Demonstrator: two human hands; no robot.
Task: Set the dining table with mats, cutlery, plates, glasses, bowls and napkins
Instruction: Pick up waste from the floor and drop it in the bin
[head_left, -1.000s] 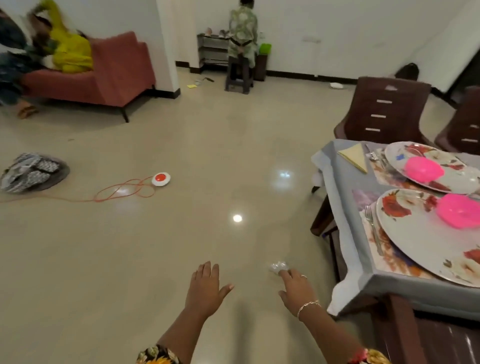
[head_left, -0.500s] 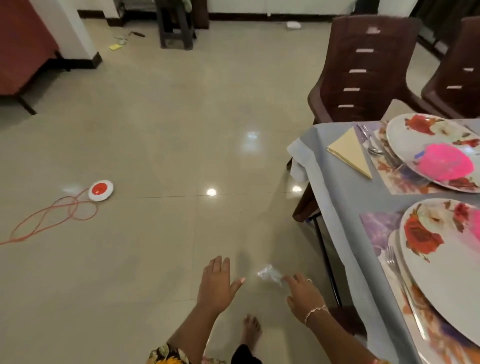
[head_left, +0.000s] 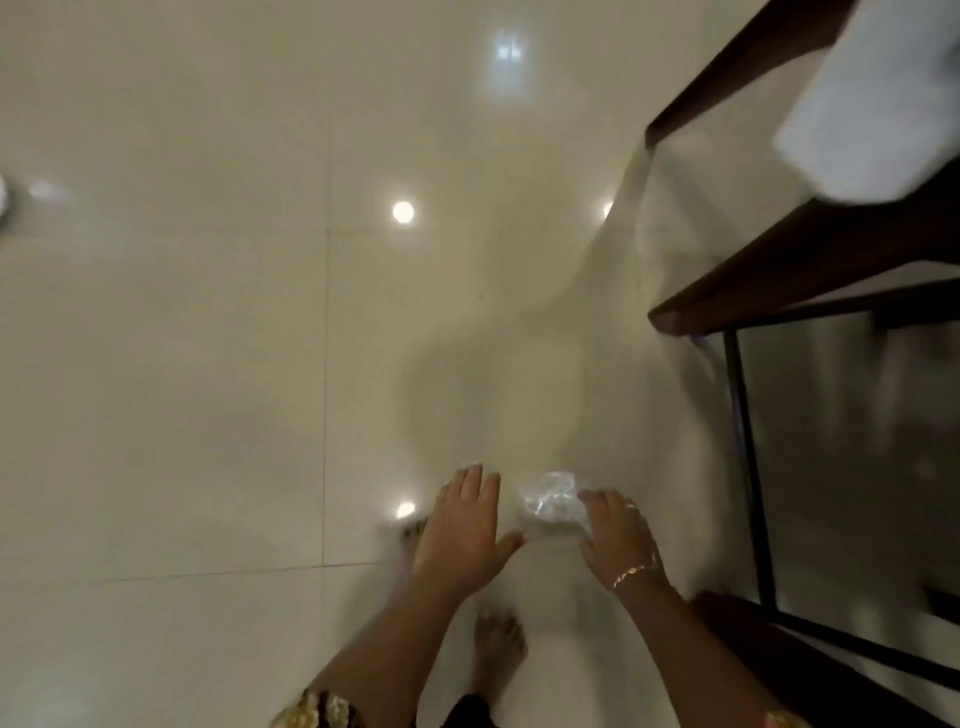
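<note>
Glossy cream floor tiles (head_left: 182, 364) fill most of the view, seen from straight above. Round ceiling-light reflections (head_left: 402, 212) show on them, and the whole picture is motion-blurred.

Right edge: dark wooden table legs and rails (head_left: 831, 260), with a pale corner of tablecloth (head_left: 872, 98) hanging at upper right. A thin black metal frame (head_left: 748, 467) runs down beside the wood.

Left hand (head_left: 465, 530): palm down, fingers straight and together, thumb spread toward the right. It holds nothing.

Right hand (head_left: 621, 540): just beside the left, fingers bent forward. The fingertips pinch a small crumpled clear plastic wrapper (head_left: 553, 501). The wrapper sits in the air between the two hands, ahead of the left thumb and above the floor. Blur hides exactly how the fingers close on it. A thin bracelet (head_left: 631, 570) is on this wrist.

Below the hands: one bare foot (head_left: 498, 649) flat on the tile between the forearms. The toes of a second foot (head_left: 413, 532) show just left of the left hand. A patterned sleeve (head_left: 317, 712) is at the bottom edge.

No mats, plates or cutlery are readable from this angle.
</note>
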